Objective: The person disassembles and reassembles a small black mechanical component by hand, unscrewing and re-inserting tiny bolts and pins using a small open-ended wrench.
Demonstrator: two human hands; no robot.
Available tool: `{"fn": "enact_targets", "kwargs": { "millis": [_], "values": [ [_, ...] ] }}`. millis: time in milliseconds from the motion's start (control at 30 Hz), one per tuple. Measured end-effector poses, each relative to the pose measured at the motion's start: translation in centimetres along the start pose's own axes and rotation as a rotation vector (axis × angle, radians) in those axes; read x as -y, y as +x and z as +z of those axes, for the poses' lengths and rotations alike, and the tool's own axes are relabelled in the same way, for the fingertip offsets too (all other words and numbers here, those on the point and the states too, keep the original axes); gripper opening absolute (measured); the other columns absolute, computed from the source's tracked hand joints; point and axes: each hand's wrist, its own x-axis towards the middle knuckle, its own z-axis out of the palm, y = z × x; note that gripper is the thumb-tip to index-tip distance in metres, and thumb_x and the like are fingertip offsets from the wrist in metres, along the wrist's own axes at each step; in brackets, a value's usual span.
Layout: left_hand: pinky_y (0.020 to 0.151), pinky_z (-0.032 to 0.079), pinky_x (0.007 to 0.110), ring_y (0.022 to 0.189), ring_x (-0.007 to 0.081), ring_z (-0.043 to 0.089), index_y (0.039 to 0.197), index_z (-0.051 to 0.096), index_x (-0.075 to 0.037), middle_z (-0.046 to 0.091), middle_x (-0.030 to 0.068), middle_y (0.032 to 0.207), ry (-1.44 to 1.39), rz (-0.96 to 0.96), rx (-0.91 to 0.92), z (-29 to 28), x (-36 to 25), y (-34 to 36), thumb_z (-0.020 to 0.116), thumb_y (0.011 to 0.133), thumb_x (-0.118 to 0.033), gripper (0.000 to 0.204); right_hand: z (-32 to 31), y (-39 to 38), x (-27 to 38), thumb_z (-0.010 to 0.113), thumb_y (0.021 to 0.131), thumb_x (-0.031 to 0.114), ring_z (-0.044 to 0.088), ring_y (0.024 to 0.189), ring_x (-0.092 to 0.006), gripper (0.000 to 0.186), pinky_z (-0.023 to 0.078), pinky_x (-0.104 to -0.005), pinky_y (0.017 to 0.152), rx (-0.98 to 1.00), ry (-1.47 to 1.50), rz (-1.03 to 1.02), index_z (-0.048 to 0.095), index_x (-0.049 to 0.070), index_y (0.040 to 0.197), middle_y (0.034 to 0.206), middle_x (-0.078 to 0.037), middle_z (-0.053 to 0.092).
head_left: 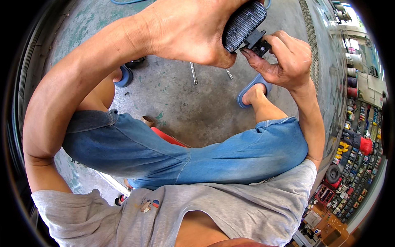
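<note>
At the top of the head view, my left hand (191, 35) is wrapped round a black, ribbed, rounded part (245, 25) that looks like rubber; the grasp hides some of its edge. From its lower right side a short black bracket (255, 38) sticks out. The thumb and fingers of my right hand (288, 61) pinch a small black block with a hole (261, 48) at the bracket's end. Dark grime marks my right fingertips. Below the hands, a combination wrench (194, 74) and the end of a second metal tool (229, 74) lie on the concrete floor.
Blue sandals (251, 89) are on my feet, beside the tools. Between my legs are a red object (168, 137) and a brown tube-like piece (147, 120). A grating strip (309, 24) crosses the floor at right, with crowded shelves (362, 144) and a tyre (332, 173) beyond.
</note>
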Motion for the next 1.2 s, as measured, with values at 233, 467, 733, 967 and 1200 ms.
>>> {"fn": "enact_targets", "kwargs": {
  "millis": [233,467,733,967,1200],
  "values": [
    [0.074,0.059,0.045,0.085,0.0426,0.073,0.135,0.040,0.005,0.070,0.0259,0.093,-0.015,0.010,-0.025,0.04,0.00,-0.10,0.079,0.070,-0.019,0.079,0.05,-0.06,-0.07,0.092,0.072,0.025,0.053,0.049,-0.0180,0.037,0.039,-0.0315,0.045,-0.004,-0.002,0.000,0.067,0.000,0.083,0.063,-0.005,0.054],
    [0.074,0.059,0.045,0.085,0.0428,0.073,0.135,0.041,0.004,0.070,0.0261,0.094,-0.002,-0.003,-0.014,0.06,-0.08,-0.01,0.079,0.070,-0.019,0.079,0.06,0.12,0.01,0.092,0.072,0.026,0.052,0.048,-0.0178,0.038,0.038,-0.0316,0.044,-0.017,-0.004,-0.006,0.067,0.000,0.083,0.063,-0.004,0.053],
    [0.074,0.060,0.044,0.086,0.0417,0.073,0.134,0.041,0.004,0.070,0.0261,0.094,-0.028,0.030,-0.022,-0.07,0.02,-0.02,0.078,0.070,-0.018,0.078,0.09,-0.04,-0.17,0.092,0.072,0.026,0.052,0.049,-0.0176,0.038,0.038,-0.0313,0.044,-0.015,-0.014,-0.013,0.067,0.000,0.084,0.063,-0.004,0.054],
    [0.074,0.060,0.044,0.085,0.0424,0.073,0.134,0.041,0.004,0.070,0.0262,0.093,-0.012,0.003,-0.015,-0.11,-0.11,0.04,0.078,0.070,-0.018,0.077,0.01,0.04,-0.09,0.092,0.073,0.027,0.054,0.050,-0.0174,0.038,0.039,-0.0306,0.045,-0.011,-0.017,-0.005,0.068,0.000,0.084,0.064,-0.005,0.055],
    [0.071,0.059,0.045,0.083,0.0430,0.073,0.133,0.041,0.004,0.069,0.0262,0.091,0.000,0.002,-0.021,-0.13,-0.22,0.12,0.079,0.069,-0.017,0.077,-0.07,-0.19,-0.27,0.092,0.074,0.026,0.056,0.051,-0.0167,0.037,0.041,-0.0296,0.045,0.014,-0.021,0.003,0.068,0.000,0.084,0.064,-0.005,0.057]
  ]
}}
